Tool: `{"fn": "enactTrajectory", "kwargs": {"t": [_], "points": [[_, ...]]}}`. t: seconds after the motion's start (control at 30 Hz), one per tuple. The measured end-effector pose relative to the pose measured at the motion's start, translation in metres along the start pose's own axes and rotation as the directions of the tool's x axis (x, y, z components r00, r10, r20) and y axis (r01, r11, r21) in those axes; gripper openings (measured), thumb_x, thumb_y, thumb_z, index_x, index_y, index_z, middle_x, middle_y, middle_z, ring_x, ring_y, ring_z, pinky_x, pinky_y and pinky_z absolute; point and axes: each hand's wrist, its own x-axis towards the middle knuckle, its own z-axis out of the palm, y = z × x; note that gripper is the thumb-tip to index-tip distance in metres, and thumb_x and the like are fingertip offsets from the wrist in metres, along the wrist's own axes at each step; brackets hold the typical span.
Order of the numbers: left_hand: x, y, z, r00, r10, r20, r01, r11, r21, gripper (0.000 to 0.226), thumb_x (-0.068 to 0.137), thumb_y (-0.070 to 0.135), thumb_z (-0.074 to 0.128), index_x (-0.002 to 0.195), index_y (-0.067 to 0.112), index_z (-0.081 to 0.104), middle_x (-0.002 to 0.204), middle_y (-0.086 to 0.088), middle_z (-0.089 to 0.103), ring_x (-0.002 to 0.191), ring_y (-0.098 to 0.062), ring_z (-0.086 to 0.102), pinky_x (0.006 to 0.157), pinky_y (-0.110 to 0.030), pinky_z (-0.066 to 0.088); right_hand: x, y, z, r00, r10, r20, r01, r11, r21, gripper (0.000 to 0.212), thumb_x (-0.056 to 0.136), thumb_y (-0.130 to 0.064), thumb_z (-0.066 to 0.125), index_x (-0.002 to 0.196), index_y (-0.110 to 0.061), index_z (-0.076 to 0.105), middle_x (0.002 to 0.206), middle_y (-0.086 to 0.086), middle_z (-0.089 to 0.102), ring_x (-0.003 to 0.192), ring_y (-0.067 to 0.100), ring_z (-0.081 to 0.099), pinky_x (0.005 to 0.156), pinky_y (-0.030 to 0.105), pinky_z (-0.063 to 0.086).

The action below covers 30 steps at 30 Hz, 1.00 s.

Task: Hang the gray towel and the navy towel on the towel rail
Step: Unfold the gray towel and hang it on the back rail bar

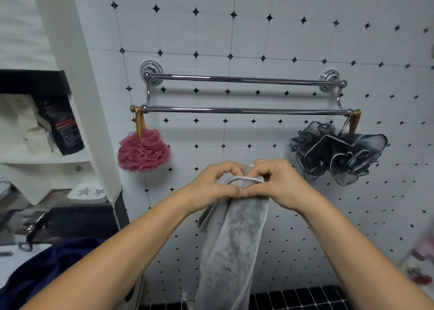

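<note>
Pinching top hem of gray towel [231,239] with curled fingers of left hand [210,188] and right hand [283,185], under the towel rail [246,110], navy towel [40,269] at lower left.

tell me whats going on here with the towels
A person grips the top edge of the gray towel with the left hand and the right hand, thumbs close together, so it hangs down in front of the wall below the towel rail. Neither bar has a towel on it yet. The navy towel lies bunched at the lower left. A pink bath pouf and a dark gray one hang from the ends of the lower bar.
</note>
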Motion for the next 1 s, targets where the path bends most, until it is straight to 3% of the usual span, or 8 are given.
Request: {"fn": "enactTrajectory", "kwargs": {"t": [0.1,0.2,0.37,0.47,0.63,0.77,0.87,1.0], "points": [[0.002,-0.003,0.001,1.0,0.015,0.018,-0.015,0.999,-0.03,0.024,0.072,0.014,0.077,0.08,-0.005,0.065,0.102,-0.01,0.068,0.096,-0.017,0.063,0.096,-0.037,0.046,-0.005,-0.001,-0.008,1.0,-0.005,0.012,0.005,1.0,0.003,0.016,0.062,-0.005,0.087,0.069,-0.011,0.074,0.072,-0.002,0.055,0.067,0.011,0.052,0.063,0.021,0.04],[0.007,-0.003,0.001,0.997,0.053,-0.053,-0.053,0.999,0.001,0.01,0.077,0.008,0.078,0.074,0.002,0.071,0.086,-0.003,0.068,0.081,-0.012,0.063,0.085,-0.034,0.048,-0.008,0.004,-0.015,0.998,0.053,-0.032,-0.052,0.998,0.029,0.018,0.061,-0.012,0.089,0.071,-0.01,0.074,0.067,-0.009,0.06,0.064,0.007,0.056,0.057,0.018,0.042],[0.012,0.0,0.0,0.982,0.108,-0.154,-0.094,0.99,0.101,0.008,0.081,0.01,0.076,0.081,0.002,0.076,0.091,-0.003,0.071,0.085,-0.011,0.067,0.085,-0.034,0.051,-0.012,0.01,-0.017,0.987,0.109,-0.118,-0.09,0.984,0.154,0.021,0.062,-0.031,0.084,0.071,-0.015,0.075,0.07,-0.002,0.07,0.068,0.008,0.065,0.064,0.019,0.049],[0.01,0.0,0.001,0.985,0.099,-0.139,-0.082,0.989,0.12,0.011,0.085,0.013,0.073,0.078,0.006,0.077,0.089,0.002,0.071,0.084,-0.009,0.067,0.082,-0.027,0.051,-0.01,0.013,-0.016,0.978,0.115,-0.176,-0.089,0.985,0.145,0.015,0.066,-0.017,0.086,0.073,-0.014,0.072,0.072,0.013,0.067,0.068,0.015,0.06,0.066,0.026,0.049],[0.007,0.003,-0.004,0.98,0.097,-0.173,-0.076,0.989,0.126,0.021,0.087,0.013,0.07,0.068,0.008,0.075,0.086,0.0,0.07,0.079,-0.008,0.065,0.076,-0.023,0.048,-0.009,0.016,-0.017,0.971,0.187,-0.151,-0.154,0.966,0.209,0.037,0.068,-0.004,0.084,0.096,-0.018,0.065,0.065,-0.004,0.063,0.06,0.008,0.059,0.06,0.017,0.048],[0.003,0.005,-0.003,0.981,0.097,-0.168,-0.074,0.987,0.141,0.008,0.077,0.02,0.08,0.077,0.013,0.079,0.09,0.001,0.07,0.084,-0.009,0.067,0.079,-0.024,0.051,-0.006,0.013,-0.012,0.978,0.143,-0.154,-0.115,0.977,0.181,0.011,0.073,-0.009,0.081,0.074,-0.015,0.071,0.063,-0.009,0.066,0.06,0.003,0.057,0.057,0.013,0.044],[0.0,0.002,0.006,0.983,0.101,-0.155,-0.066,0.973,0.221,0.02,0.068,0.026,0.086,0.084,0.017,0.078,0.096,0.001,0.069,0.092,-0.013,0.067,0.084,-0.029,0.053,-0.003,0.01,-0.01,0.976,0.135,-0.172,-0.101,0.976,0.192,0.012,0.077,-0.011,0.078,0.071,-0.016,0.069,0.06,-0.013,0.064,0.058,0.0,0.055,0.056,0.012,0.043],[0.002,0.0,0.013,0.941,0.197,-0.275,-0.104,0.943,0.317,0.009,0.077,0.015,0.079,0.074,0.007,0.075,0.086,0.001,0.069,0.082,-0.014,0.066,0.077,-0.028,0.051,-0.003,0.009,-0.01,0.984,0.111,-0.138,-0.097,0.989,0.109,0.014,0.081,-0.013,0.075,0.073,-0.017,0.064,0.06,-0.016,0.061,0.058,-0.002,0.052,0.056,0.01,0.04]]}}
